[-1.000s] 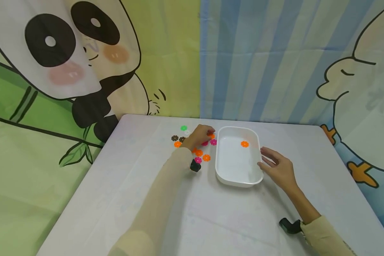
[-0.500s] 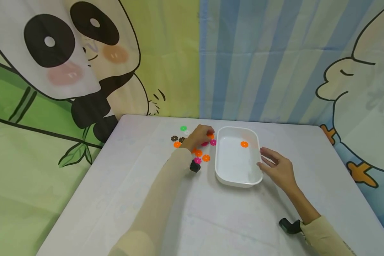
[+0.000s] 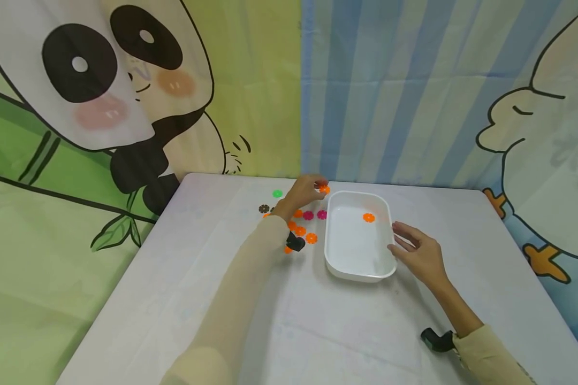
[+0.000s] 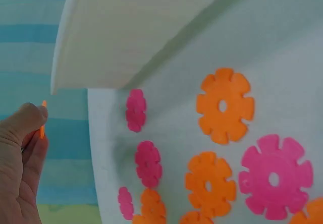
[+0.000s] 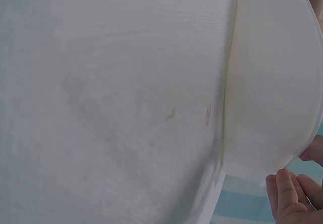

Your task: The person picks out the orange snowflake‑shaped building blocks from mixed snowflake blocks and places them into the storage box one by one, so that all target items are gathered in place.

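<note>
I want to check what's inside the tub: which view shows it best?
The head view: it shows the whole tub from above, with one orange disc inside. The left wrist view shows only part of its outer wall; the right wrist view shows an outer side too, not the inside.

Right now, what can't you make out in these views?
- Head view: how many discs there are; the left hand and its sleeve cover some.
- Left wrist view: the face of the held orange disc, seen edge-on.
- Left wrist view: inside of the white tray, hidden by its outer wall.
- Right wrist view: whether the right hand grips the tray; the right edge crops the hand.
</note>
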Available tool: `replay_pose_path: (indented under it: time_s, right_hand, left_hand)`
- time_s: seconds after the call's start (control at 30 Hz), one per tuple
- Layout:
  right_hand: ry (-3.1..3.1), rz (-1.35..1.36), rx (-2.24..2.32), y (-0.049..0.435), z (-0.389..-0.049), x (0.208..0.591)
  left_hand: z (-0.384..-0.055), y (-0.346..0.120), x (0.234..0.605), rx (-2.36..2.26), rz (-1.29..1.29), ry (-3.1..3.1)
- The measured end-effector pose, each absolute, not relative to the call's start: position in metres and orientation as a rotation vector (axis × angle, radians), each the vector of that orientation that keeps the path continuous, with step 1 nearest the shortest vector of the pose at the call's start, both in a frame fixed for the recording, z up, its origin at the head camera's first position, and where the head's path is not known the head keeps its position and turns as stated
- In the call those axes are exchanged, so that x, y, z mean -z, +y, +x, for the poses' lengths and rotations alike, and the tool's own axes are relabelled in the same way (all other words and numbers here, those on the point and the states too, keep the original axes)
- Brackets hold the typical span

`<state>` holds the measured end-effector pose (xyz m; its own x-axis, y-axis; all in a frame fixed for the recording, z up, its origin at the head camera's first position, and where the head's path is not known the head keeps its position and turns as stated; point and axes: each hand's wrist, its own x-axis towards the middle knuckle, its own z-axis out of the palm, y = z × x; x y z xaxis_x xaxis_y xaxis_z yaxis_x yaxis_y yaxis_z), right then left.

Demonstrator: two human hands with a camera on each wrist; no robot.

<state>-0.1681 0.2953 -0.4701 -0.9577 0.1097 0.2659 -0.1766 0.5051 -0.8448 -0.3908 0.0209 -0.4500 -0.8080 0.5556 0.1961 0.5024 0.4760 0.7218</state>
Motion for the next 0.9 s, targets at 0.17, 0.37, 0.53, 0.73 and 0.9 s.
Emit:
replay_pose_path:
  time_s: [0.17,0.37,0.53,0.73,0.9]
  right_hand:
    - [-2.478,0.035,-1.430,0.296,-0.167,0.470]
    - [-2.477,0.045,-1.417,0.296,-0.168,0.470]
    - [-2.473,0.059,-1.415,0.297,-0.169,0.469]
    - [-2.480,0.044,-1.440,0.297,-0.170,0.470]
    - [-2.497,0.025,-1.429,0.297,-0.170,0.470]
  left_hand:
    - [-0.390,0.038,0.432,-1.283,1.046,2.602]
    - [-0.387,0.054,0.420,-1.299,1.108,2.610]
    - [-0.383,0.068,0.418,-1.288,1.130,2.608]
    - [-0.377,0.085,0.425,-1.317,1.109,2.571]
    - [-0.371,0.098,0.435,-1.343,1.098,2.517]
